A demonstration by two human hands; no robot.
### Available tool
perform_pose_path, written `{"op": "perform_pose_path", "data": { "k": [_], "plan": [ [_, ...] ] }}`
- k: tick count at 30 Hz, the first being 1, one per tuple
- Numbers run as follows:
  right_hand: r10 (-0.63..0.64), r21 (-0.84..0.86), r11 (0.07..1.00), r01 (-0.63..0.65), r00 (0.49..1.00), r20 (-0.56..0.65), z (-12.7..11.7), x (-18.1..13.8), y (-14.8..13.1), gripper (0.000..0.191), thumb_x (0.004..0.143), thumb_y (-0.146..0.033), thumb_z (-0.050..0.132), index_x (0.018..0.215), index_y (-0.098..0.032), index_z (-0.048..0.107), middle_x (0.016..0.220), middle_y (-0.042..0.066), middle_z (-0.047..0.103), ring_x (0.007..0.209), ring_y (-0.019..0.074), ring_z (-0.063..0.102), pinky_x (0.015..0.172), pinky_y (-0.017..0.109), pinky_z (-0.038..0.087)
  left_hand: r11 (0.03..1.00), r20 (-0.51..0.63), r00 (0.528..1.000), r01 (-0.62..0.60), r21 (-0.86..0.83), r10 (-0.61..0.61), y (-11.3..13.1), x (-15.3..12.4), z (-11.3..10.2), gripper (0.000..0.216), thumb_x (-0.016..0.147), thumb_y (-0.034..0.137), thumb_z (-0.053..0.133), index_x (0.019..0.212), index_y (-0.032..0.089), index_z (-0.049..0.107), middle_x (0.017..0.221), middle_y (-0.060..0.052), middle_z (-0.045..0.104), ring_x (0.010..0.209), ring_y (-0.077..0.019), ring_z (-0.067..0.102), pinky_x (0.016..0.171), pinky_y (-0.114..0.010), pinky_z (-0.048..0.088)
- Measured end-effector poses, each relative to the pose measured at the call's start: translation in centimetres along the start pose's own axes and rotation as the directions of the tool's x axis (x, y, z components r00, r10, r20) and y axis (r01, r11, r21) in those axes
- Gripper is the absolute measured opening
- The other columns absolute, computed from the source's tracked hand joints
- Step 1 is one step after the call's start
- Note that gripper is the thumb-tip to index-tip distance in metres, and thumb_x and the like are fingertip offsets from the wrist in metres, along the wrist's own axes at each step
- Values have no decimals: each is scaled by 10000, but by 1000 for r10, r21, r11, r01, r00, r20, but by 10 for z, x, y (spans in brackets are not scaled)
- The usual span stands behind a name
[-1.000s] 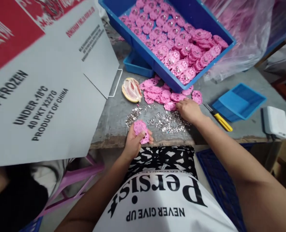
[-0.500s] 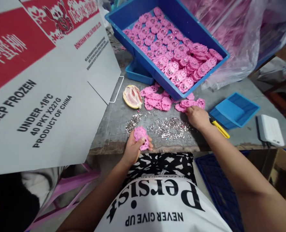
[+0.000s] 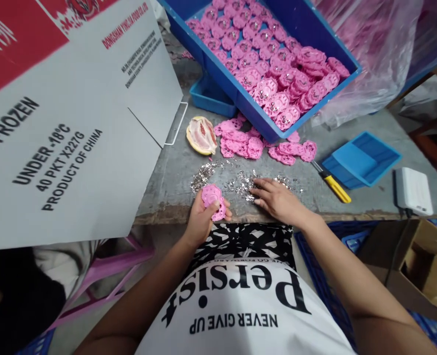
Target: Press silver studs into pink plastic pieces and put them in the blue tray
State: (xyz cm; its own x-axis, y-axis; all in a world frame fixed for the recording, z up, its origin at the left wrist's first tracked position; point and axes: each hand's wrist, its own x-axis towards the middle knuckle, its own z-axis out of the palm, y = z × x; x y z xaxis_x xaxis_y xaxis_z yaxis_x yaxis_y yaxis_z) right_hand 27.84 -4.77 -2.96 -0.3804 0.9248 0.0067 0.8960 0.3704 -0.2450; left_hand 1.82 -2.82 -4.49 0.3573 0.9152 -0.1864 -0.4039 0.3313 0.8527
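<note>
My left hand [image 3: 200, 217] grips a pink plastic piece [image 3: 213, 201], an oval with a scalloped edge and small holes, at the table's front edge. The thumb lies across its face. My right hand [image 3: 277, 198] rests over a spread of tiny silvery metal parts [image 3: 245, 184], its fingers stretched out and somewhat apart, the tips touching the parts. A smaller heap of the same silvery parts [image 3: 202, 176] lies just beyond my left hand. Several loose pink pieces [image 3: 240, 144] are piled behind the metal parts, with another group [image 3: 292, 151] to their right.
A large blue tray [image 3: 257, 114] of pink pieces tilts over a small blue tray [image 3: 211, 98]. Left stand a pomelo-like cut fruit [image 3: 201, 135] and a big white carton [image 3: 103, 148]. Right lie a yellow-handled screwdriver [image 3: 335, 188], a blue bin [image 3: 362, 159] and a white box-shaped device [image 3: 413, 191].
My right hand has left the loose pink pieces and come left and nearer, onto the silvery parts. My left hand keeps hold of its pink piece. The view has shifted slightly.
</note>
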Motion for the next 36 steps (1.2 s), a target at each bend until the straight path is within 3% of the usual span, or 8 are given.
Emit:
{"op": "perform_pose_path", "data": {
  "k": [2,5,9,14,18,21,25,36],
  "plan": [
    [-9,-32,999,9,1000,6,4,-13,3,491,1052,-435,438,1456,-199,586,1594,135,497,1466,319,434,1197,546,350,1000,-13,1000,15,-4,-15,2,-2,0,569,806,341,779,1235,218,427,844,-11,730,633,-187,708,566,-324,593],
    [97,-96,990,-103,993,-65,11,-29,14,534,1052,-447,433,1516,-195,510,1616,134,469,1514,323,380,1243,589,241,1000,-34,999,31,4,-30,4,-3,2,535,804,335,775,1203,214,439,833,-12,732,627,-189,710,562,-322,590],
    [182,-135,969,-204,970,-160,22,-38,26,565,1050,-454,424,1537,-173,471,1631,157,440,1531,333,358,1251,606,194,999,-65,997,40,20,-38,4,-2,6,543,783,340,791,1179,204,446,827,-14,738,613,-186,708,551,-315,586],
    [206,-80,967,-243,925,-318,21,-36,28,546,1041,-433,449,1514,-165,489,1563,176,524,1486,345,425,1229,620,243,998,-98,994,52,27,-50,10,-1,7,549,779,347,788,1184,202,448,828,-9,739,626,-192,720,552,-315,593],
    [229,55,972,-230,857,-462,14,-37,21,348,1023,-367,520,1290,-203,672,1293,141,719,1225,305,624,1061,508,467,998,-124,991,56,43,-50,17,-2,6,519,791,340,775,1170,204,447,841,-16,745,655,-193,730,575,-311,597],
    [189,68,982,-178,859,-476,15,-39,8,225,1007,-295,569,1149,-213,724,1122,105,766,1037,271,654,927,448,519,996,-115,991,68,55,-62,18,-3,6,499,798,344,766,1156,206,447,846,-15,743,659,-191,730,581,-312,597],
    [109,-29,990,-135,892,-440,24,-40,1,187,996,-248,593,1103,-206,739,1161,100,758,1048,275,623,902,441,510,993,-92,992,94,71,-87,15,1,11,495,799,370,760,1151,207,451,841,-7,737,619,-176,709,562,-312,590],
    [211,27,974,-226,858,-467,23,-31,21,222,1002,-225,563,1123,-194,746,1236,102,751,1057,275,598,922,450,499,979,-66,983,180,95,-174,6,14,20,489,801,350,754,1168,201,468,850,-2,718,620,-175,702,582,-331,594]
  ]
}}
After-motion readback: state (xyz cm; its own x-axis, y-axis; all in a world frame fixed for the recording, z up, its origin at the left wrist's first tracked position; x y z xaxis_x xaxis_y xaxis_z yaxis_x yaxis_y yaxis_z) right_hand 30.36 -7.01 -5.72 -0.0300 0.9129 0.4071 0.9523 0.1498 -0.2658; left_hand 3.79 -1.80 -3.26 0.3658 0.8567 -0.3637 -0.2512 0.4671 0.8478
